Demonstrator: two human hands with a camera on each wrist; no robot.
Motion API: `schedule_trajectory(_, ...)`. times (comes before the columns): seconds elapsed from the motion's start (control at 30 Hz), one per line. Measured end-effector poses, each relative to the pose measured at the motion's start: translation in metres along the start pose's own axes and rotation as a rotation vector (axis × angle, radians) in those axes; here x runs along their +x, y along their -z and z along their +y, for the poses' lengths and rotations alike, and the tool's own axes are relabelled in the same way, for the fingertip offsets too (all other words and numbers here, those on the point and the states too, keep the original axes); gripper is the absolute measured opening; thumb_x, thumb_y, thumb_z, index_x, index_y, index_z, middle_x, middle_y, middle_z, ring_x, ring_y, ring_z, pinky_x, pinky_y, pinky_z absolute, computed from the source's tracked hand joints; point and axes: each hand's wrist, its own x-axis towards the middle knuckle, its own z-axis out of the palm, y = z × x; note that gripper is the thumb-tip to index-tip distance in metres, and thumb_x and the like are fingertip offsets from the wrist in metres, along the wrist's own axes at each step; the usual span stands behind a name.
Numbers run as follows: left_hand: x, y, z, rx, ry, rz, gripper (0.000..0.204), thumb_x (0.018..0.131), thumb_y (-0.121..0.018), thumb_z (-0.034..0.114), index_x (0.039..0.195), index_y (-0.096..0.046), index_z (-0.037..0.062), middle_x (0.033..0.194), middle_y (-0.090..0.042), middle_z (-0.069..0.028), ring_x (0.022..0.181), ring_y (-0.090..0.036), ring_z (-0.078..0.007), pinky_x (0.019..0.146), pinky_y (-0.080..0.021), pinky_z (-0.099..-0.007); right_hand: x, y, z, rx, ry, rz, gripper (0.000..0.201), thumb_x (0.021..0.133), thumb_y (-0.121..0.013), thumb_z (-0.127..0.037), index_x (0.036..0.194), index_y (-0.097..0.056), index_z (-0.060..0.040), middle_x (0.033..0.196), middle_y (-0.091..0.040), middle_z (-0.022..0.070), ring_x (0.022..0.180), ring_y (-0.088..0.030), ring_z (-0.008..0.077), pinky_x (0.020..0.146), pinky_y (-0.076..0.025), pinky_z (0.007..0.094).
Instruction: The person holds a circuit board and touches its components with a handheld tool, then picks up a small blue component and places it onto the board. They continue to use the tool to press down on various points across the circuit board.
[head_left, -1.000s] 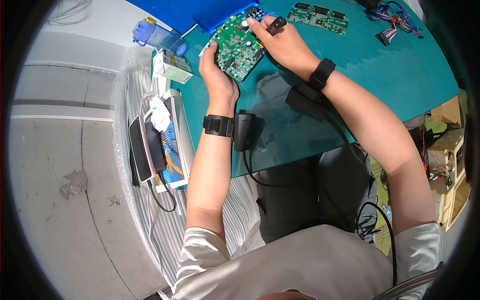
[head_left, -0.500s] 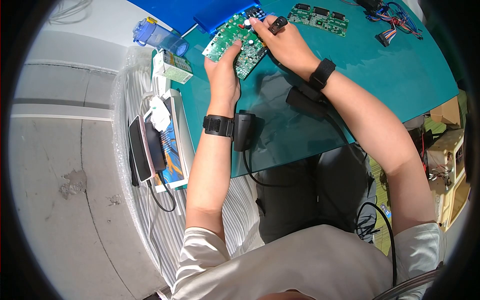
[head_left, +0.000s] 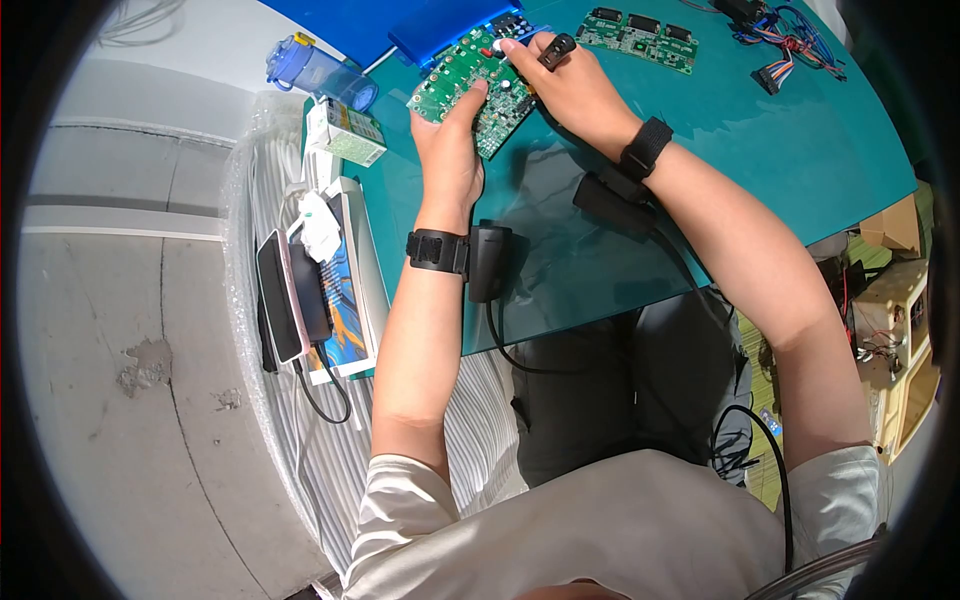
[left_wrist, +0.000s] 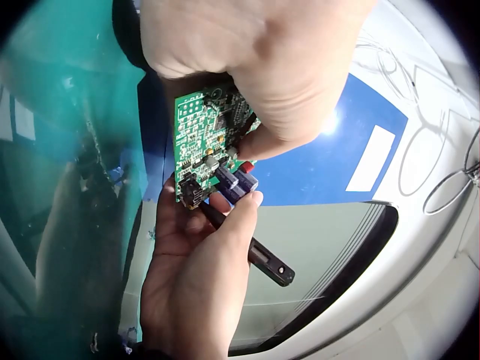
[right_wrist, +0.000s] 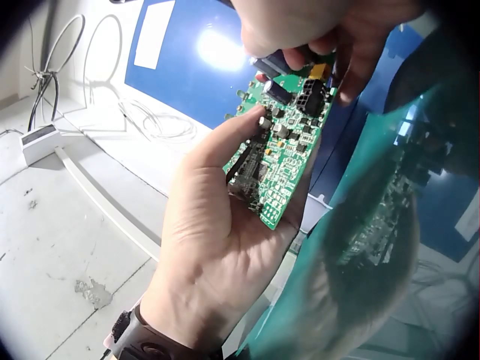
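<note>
Both our left hand and right hand clamp the green circuit board over the teal table, a black tool in our right. We judge the board light, stiff, fragile: best held by its edges.

A blue bottle sits near a small carton — bundled wires lie well apart.

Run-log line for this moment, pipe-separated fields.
left hand: grips circuit board | right hand: holds black tool, touches board
</note>
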Motion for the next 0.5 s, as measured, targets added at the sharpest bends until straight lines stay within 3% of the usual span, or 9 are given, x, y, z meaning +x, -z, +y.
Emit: schedule_trajectory(0.5, 0.003, 0.0043, -0.0032, 0.015, -0.006, 0.052, 0.035, 0.087, -0.072, -0.003, 0.118, -0.055, -0.0009, 0.109, -0.069, -0.0118, 0.095, -0.069, -0.0191, 0.084, -0.056, -0.0313, -0.0007, 0.0, -0.0052, -0.001, -0.003, -0.006, 0.055, 0.102, -0.058, -0.043, 0.074, -0.054, 0.0038, 0.056, -0.044, 0.0085, 0.058, -0.031, 0.0191, 0.056, -0.036, 0.038)
